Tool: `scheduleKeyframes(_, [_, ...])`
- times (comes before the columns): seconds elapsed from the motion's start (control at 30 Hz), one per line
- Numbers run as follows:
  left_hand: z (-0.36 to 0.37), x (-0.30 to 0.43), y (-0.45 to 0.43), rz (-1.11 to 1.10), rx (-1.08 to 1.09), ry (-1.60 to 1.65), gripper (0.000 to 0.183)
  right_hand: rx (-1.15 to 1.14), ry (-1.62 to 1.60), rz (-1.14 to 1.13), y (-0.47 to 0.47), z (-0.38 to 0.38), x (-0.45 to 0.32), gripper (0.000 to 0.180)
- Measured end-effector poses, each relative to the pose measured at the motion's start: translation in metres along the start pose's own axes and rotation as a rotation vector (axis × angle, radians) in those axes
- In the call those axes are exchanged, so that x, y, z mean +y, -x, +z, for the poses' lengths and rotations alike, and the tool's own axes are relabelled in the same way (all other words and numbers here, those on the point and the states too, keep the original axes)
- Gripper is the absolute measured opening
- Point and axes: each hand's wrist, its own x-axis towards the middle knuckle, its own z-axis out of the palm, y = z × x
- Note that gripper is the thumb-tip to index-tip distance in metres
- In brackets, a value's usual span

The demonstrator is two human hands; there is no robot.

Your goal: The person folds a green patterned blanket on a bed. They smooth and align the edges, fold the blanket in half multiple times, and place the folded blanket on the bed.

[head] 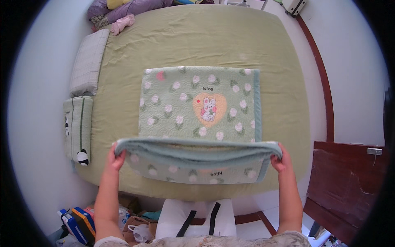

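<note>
A light green quilted blanket [172, 105] lies on the bed [216, 37], printed with white flowers and a white rabbit in an orange heart. Its near part is lifted in a bundled, layered edge that sags between my hands. My left hand [116, 159] grips the left end of that edge, thumb on the near side. At the right end, my right hand [281, 160] is closed on the same edge. Below it hangs a strip of the blanket with the print upside down. The inner layers of the fold are partly hidden.
A checked pillow [89, 61] and a green panda-decorated pillow [78, 129] lie along the bed's left side. Purple bedding [135, 9] and a pink cloth [122, 24] are at the far left corner. Boxes [75, 225] stand below left; a dark red wooden table [345, 182] stands right.
</note>
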Motion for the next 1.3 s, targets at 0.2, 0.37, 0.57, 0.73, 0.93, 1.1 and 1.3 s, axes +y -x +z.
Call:
scheduleKeyframes(0.2, [0.066,0.008,-0.122,-0.021,-0.217,0.067,0.015,-0.066,-0.139,-0.084,-0.090,0.064,-0.021,0.016])
scheduleKeyframes(0.37, [0.111,0.021,-0.189,-0.032,-0.269,0.134,0.018,-0.071,-0.183,-0.209,-0.118,0.114,-0.025,0.017])
scheduleKeyframes(0.57, [0.155,0.015,-0.245,-0.133,-0.427,0.170,0.026,-0.244,-0.288,-0.345,-0.176,0.091,-0.040,0.019])
scheduleKeyframes(0.73, [0.182,-0.032,-0.259,0.049,-0.340,0.140,0.063,-0.074,-0.113,-0.623,-0.202,0.092,0.005,0.038])
scheduleKeyframes(0.93, [0.154,-0.102,-0.317,0.572,-0.411,-0.584,0.060,0.006,0.798,-1.116,-0.250,0.075,0.045,0.053])
scheduleKeyframes(1.1, [0.153,-0.072,-0.327,1.300,-0.094,-1.309,0.053,0.510,1.186,-1.610,-0.245,0.059,0.010,0.049])
scheduleKeyframes(1.3, [0.141,-0.041,-0.367,1.110,-0.019,-1.237,0.049,0.454,1.161,-1.315,-0.262,0.066,-0.014,0.055])
